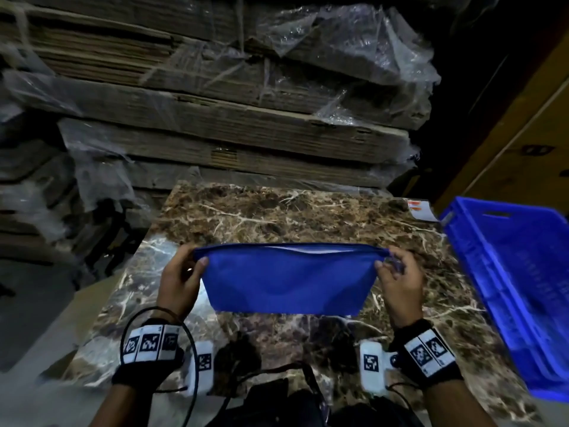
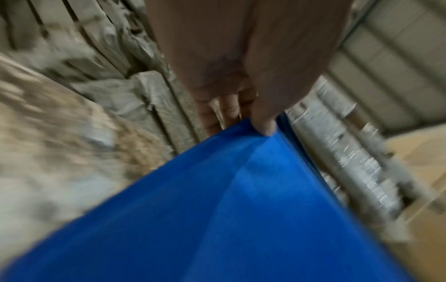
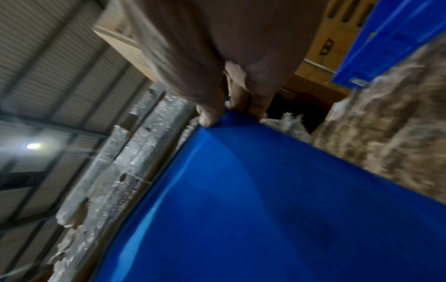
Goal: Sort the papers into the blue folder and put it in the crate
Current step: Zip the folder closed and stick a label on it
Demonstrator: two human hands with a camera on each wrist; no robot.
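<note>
Fingers [image 1: 201,262] of both hands pinch the top corners of the blue folder [image 1: 286,280], which sags, soft and light, above the worktop [image 1: 277,211].

A brown marbled worktop [image 1: 277,211] carries a white-and-red card [image 1: 421,210] at its far right corner. Plastic-wrapped flattened cardboard stacks [image 1: 215,118] rise behind.

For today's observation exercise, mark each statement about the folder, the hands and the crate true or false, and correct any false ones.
1. Both hands hold the blue folder. True: the left hand and right hand each pinch an upper corner.
2. The folder lies inside the crate. False: the crate stands apart, to the right.
3. The folder is held above a marble-patterned table. True.
4. The crate is red. False: it is blue.
</note>
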